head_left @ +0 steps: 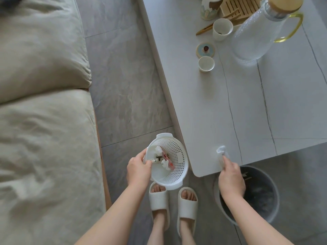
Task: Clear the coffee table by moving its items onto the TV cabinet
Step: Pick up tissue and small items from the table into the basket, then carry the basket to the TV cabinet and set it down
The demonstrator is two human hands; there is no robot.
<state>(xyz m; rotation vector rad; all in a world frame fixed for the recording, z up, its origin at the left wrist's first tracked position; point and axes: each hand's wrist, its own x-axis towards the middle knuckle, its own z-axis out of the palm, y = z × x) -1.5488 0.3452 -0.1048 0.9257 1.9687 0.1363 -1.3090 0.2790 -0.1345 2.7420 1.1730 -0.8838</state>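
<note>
- White perforated plastic basket (174, 156) is held off the floor beside the near corner of the coffee table (247, 112), tilted so its opening faces up and toward the person.
- Left hand (138, 169) grips the basket's near rim, fingers curled over the edge and reaching inside.
- Basket contents: crumpled white tissue (157, 150), a pink-and-red wrapper (168, 159) and some small dark bits; these are too blurred to identify further.
- Right hand (230, 175) rests at the table's near corner, fingers pinching a crumpled white tissue or wipe (221, 150) that lies on the tabletop.
- Both hands are occupied and well apart, one on either side of the table corner.
- Still on the table, at its far end: a textured glass pitcher (256, 32) with a yellow handle and a wooden lid, a white cup (222, 29), a smaller white cup (206, 63), a round lid with a dark knob (205, 49) lying between the two cups, a painted mug (209, 7), a slatted wooden tray (237, 6), and wooden tongs (212, 26).
- A grey waste bin (256, 197) stands on the floor just below the table corner, under the right hand.
- A beige sofa (44, 103) fills the left side; grey tiled floor (123, 76) runs between it and the table.
- The person stands in white slippers (159, 202).
</note>
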